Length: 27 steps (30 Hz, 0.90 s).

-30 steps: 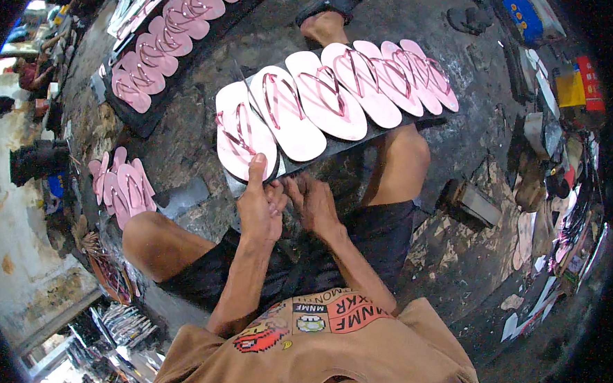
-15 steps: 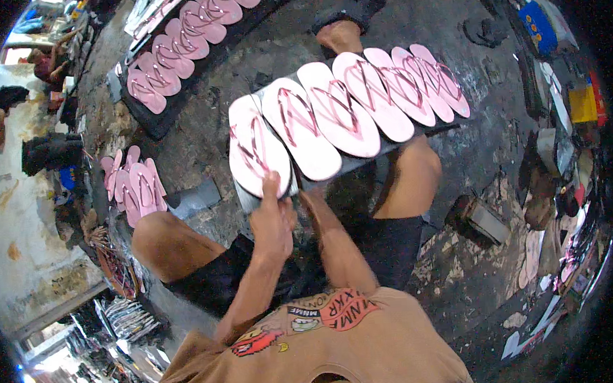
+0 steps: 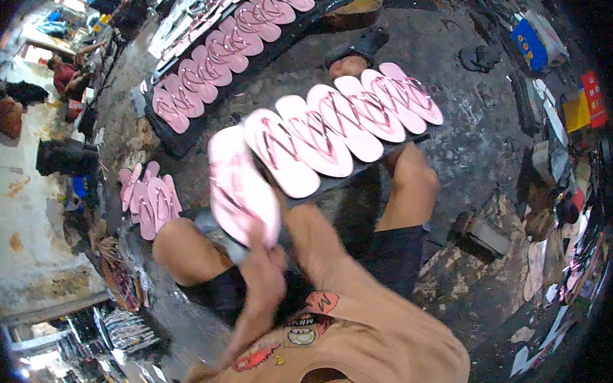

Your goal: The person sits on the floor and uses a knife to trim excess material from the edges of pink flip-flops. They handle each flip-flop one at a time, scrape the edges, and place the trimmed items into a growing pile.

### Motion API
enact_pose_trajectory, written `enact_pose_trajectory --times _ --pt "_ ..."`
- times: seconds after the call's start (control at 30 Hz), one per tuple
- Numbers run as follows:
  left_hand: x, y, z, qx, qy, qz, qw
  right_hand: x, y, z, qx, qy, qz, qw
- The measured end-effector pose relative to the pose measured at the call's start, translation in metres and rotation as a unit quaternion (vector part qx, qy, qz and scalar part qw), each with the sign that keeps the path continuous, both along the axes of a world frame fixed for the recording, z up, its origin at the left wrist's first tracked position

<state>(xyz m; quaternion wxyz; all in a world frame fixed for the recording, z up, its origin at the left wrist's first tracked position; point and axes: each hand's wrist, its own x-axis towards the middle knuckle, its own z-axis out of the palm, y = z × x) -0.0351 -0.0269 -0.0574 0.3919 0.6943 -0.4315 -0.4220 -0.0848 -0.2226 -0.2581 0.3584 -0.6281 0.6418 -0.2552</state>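
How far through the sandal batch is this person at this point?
Done, by the look of it: five pink sandals lie overlapped in a row on the dark board, with a second filled row beyond. In hand: the left hand holds one blurred pink sandal lifted at the row's near end; the right hand is hidden behind it. Left: a small pile of sandals on the floor.

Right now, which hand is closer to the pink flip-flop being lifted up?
Left. The left hand grips the heel end of the pink flip-flop. The right hand is hidden, its forearm lying just right of the flip-flop.
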Motion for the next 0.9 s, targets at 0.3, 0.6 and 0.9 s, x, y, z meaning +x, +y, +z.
enact_pose_trajectory --times 0.3,0.6,0.9 --pt "0.074 0.007 0.036 0.089 0.495 -0.149 0.851 -0.031 0.031 0.089 0.07 -0.473 -0.028 0.878" --pt "0.05 0.019 0.037 -0.003 -0.036 -0.416 0.909 -0.114 0.122 0.254 -0.144 -0.425 -0.203 0.87" --pt "0.064 -0.044 0.084 0.016 0.072 -0.183 0.98 -0.08 0.202 0.254 -0.124 -0.35 -0.154 0.916"
